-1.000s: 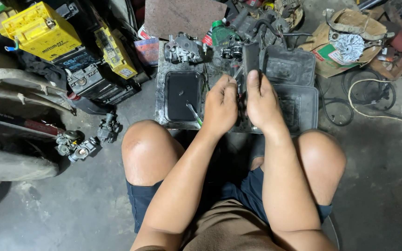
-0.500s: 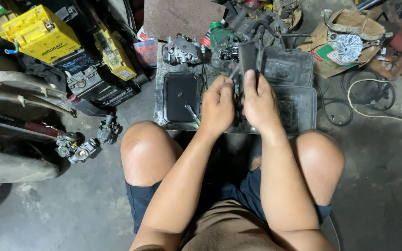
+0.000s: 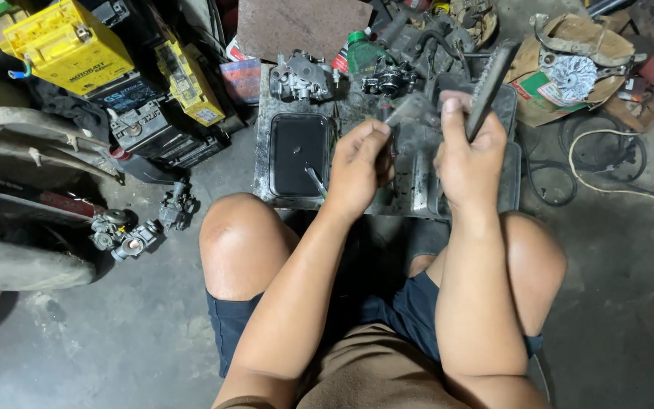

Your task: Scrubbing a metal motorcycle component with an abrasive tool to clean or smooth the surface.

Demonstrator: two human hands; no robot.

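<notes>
The person squats on the concrete floor (image 3: 115,341), bare knees nearest the camera, both forearms reaching forward over a grimy metal tray (image 3: 266,136). The left hand (image 3: 359,168) pinches a small greyish metal part (image 3: 410,112) between thumb and fingertips above the tray's middle. The right hand (image 3: 467,155) is wrapped round a dark, flat brush-like tool (image 3: 487,87), raised upright. The part looks stiff, light and probably oily, best pinched by its edges. Beyond, near the tray's far edge, sit a carburettor (image 3: 302,76) and a green bottle (image 3: 361,53); yellow batteries (image 3: 66,45) stand far left.
</notes>
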